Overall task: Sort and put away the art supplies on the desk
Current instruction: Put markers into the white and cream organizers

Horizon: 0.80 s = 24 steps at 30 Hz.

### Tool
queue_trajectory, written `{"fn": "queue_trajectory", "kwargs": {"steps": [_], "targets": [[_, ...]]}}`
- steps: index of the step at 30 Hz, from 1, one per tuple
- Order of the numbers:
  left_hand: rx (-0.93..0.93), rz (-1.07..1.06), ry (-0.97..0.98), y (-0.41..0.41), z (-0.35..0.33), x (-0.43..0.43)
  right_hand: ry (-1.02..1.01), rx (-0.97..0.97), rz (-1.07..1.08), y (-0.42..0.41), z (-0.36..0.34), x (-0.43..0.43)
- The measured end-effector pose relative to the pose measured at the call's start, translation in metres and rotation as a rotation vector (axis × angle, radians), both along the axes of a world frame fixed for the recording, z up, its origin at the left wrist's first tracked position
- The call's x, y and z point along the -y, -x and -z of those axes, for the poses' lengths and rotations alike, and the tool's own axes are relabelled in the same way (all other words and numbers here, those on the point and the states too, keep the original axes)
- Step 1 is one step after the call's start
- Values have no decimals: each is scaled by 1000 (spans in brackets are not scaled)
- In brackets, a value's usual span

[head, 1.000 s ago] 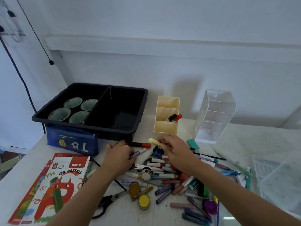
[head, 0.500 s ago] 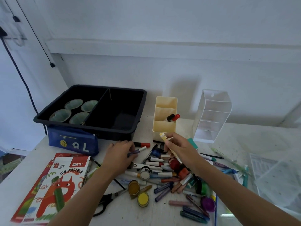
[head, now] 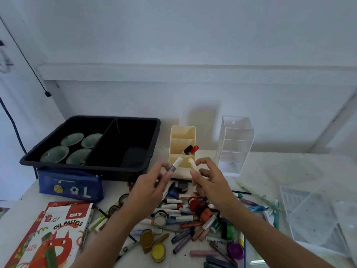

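Note:
My left hand [head: 149, 188] pinches a purple marker with a white cap [head: 174, 165], held upright above the desk. My right hand [head: 209, 182] pinches a yellow marker [head: 192, 165], also raised. Both marker tips sit just in front of the cream pen holder [head: 181, 132], which holds a black-capped and a red-capped marker [head: 191, 149] in its middle compartment. A heap of markers, crayons and paint pots [head: 185, 219] lies on the desk under my hands.
A black divided bin [head: 123, 120] with several green bowls stands back left, a blue pencil pouch [head: 70, 185] in front of it. An oil pastels box [head: 56, 235] lies front left. A clear acrylic organizer [head: 234, 144] stands right of the holder; clear plastic boxes [head: 316, 215] lie far right.
Both hands rose off the pile toward the cream holder. My left hand lifted the purple marker off the desk; my right hand carried the yellow marker up and forward.

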<state>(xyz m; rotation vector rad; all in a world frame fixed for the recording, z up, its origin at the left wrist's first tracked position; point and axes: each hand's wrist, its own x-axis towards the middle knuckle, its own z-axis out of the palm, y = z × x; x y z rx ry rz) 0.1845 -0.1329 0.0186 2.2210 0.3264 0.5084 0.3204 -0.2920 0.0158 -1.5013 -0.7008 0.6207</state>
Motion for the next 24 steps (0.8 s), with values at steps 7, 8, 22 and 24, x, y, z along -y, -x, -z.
{"fn": "queue_trajectory", "kwargs": {"steps": [7, 8, 22, 24], "targets": [[-96, 53, -67, -39, -13, 28, -55, 124, 129, -20, -15, 36], [-99, 57, -87, -45, -16, 32, -29, 196, 167, -23, -15, 41], [301, -16, 184, -103, -54, 71, -7, 525, 477, -57, -32, 93], [315, -18, 151, -110, -59, 71, -17, 579, 477, -58, -37, 93]]}}
